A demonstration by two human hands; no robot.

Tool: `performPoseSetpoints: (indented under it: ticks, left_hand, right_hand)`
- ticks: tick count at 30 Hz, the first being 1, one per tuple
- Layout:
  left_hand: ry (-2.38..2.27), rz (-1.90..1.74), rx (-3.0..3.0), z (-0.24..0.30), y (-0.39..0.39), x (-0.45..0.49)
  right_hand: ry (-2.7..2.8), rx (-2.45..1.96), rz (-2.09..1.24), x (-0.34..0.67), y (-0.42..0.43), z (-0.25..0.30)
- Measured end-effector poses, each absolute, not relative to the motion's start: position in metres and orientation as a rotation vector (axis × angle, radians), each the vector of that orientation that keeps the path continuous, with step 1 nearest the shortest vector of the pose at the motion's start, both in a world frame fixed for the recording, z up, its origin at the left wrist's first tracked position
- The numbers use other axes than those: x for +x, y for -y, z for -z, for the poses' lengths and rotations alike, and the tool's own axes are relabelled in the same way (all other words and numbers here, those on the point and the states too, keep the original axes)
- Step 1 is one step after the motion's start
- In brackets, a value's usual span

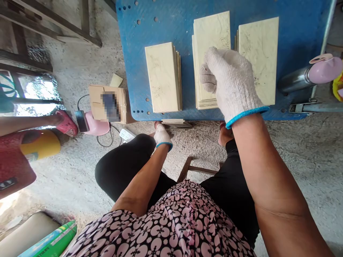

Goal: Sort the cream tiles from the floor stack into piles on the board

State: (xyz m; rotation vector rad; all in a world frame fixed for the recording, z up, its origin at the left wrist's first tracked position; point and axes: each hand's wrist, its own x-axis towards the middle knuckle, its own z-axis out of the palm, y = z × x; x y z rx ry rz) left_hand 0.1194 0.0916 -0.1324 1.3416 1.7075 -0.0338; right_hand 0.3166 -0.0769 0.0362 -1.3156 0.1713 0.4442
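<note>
Three stacks of cream tiles lie on a blue table (166,25): a left stack (162,76), a middle stack (210,32) and a right stack (261,46). My right hand (230,82), in a white knit glove, lies on the middle stack with its fingers curled over the top tiles and its thumb at their left edge. My left hand (162,136), also gloved, reaches down below the table's near edge. Its fingers are bent against the left end of a low pile of tiles (178,124) near the floor.
A metal flask with a pink cap (311,75) lies at the table's right edge. On the concrete floor to the left are a cardboard box (96,101), a pink object (98,126), a power strip (125,134) and another person's foot in a pink shoe (65,123). A wooden stool (193,167) shows between my knees.
</note>
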Motion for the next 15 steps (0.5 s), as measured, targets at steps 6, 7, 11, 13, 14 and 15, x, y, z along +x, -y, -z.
performPoseSetpoints:
  ticks: [6, 7, 11, 13, 14, 15]
  left_hand:
    - [-1.792, 0.047, 1.316, 0.108, -0.075, 0.114]
    - [-1.774, 0.053, 1.313, 0.106, -0.073, 0.113]
    - [-1.681, 0.121, 1.337, 0.098, -0.066, 0.109]
    - [-1.609, 0.170, 1.393, 0.096, -0.064, 0.107]
    - [-1.572, 0.195, 1.427, 0.096, -0.063, 0.107]
    - [-1.539, 0.218, 1.454, 0.095, -0.063, 0.106]
  right_hand:
    - [-0.122, -1.270, -0.394, 0.315, 0.079, -0.037]
    - [-0.119, -1.265, -0.391, 0.315, 0.079, -0.037]
    - [-0.151, -1.255, -0.405, 0.316, 0.079, -0.040]
    - [-0.179, -1.246, -0.420, 0.317, 0.078, -0.043]
    - [-0.193, -1.241, -0.427, 0.317, 0.077, -0.044]
    - [-0.202, -1.237, -0.432, 0.318, 0.077, -0.044]
